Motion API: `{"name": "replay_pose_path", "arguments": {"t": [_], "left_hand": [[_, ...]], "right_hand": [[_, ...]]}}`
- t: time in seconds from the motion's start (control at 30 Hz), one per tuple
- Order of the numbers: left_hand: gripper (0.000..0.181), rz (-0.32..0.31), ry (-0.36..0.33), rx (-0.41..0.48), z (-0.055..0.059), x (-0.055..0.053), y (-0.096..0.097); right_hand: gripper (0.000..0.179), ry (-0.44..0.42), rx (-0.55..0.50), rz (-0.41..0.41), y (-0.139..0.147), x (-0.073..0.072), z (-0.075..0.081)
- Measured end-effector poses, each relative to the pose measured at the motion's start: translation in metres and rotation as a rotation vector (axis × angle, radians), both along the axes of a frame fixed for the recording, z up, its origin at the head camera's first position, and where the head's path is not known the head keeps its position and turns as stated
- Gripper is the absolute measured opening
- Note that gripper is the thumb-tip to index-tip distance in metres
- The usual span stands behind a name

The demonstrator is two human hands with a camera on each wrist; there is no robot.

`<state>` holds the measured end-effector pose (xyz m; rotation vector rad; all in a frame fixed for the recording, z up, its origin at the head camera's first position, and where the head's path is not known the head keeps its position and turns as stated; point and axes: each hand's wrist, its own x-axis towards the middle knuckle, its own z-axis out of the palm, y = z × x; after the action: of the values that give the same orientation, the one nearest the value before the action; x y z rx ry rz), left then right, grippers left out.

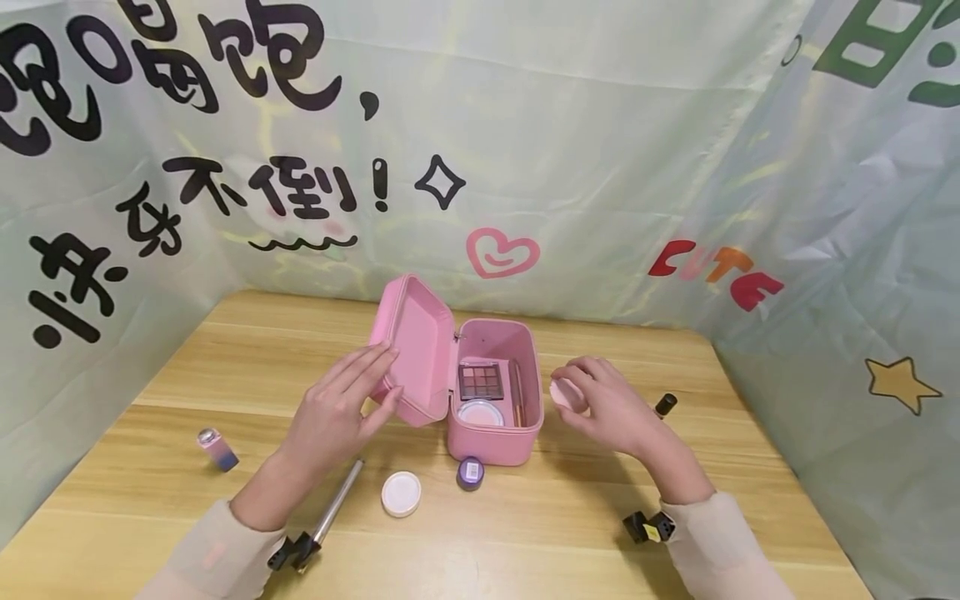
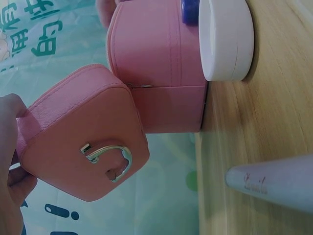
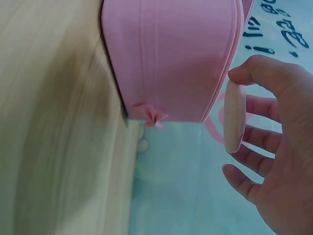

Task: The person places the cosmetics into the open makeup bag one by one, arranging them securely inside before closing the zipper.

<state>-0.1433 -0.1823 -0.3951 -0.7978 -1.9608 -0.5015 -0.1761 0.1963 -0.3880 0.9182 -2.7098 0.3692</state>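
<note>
A pink cosmetic case (image 1: pixel 495 443) stands with its lid (image 1: pixel 392 312) swung out to the left. My left hand (image 1: pixel 341 404) grips the lid by its free edge; the metal handle (image 2: pixel 128 164) on its outside shows in the left wrist view. Just right of the case, my right hand (image 1: pixel 607 404) pinches a pale, flat, round makeup puff (image 1: pixel 567 395) between thumb and fingers. The right wrist view shows the puff (image 3: pixel 234 116) edge-on beside the case wall. Inside the case lie an eyeshadow palette (image 1: pixel 481 382), a round compact (image 1: pixel 481 413) and a slim brush (image 1: pixel 517 392).
Before the case are a purple-lidded pot (image 1: pixel 470 473) and a white round jar (image 1: pixel 401 494). A silver tube (image 1: pixel 337 504) lies by my left wrist, a pink-and-blue bottle (image 1: pixel 218 450) farther left. A black-capped item (image 1: pixel 665 405) is behind my right forearm. Printed cloth (image 1: pixel 585 167) hangs behind.
</note>
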Motion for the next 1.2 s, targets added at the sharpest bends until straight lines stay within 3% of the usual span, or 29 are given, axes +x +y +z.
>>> {"name": "replay_pose_path", "arguments": {"t": [0.57, 0.8, 1.2], "left_hand": [[0.047, 0.006, -0.014, -0.023, -0.002, 0.0, -0.002], [0.049, 0.009, -0.03, -0.023, -0.001, 0.001, -0.003], [0.05, 0.013, -0.047, -0.031, 0.0, 0.001, -0.003]], "right_hand": [[0.042, 0.037, 0.08, 0.118, -0.039, -0.013, 0.019], [0.042, 0.046, 0.096, 0.179, -0.055, -0.021, 0.019], [0.041, 0.023, 0.169, 0.21, -0.075, -0.036, 0.016]]}}
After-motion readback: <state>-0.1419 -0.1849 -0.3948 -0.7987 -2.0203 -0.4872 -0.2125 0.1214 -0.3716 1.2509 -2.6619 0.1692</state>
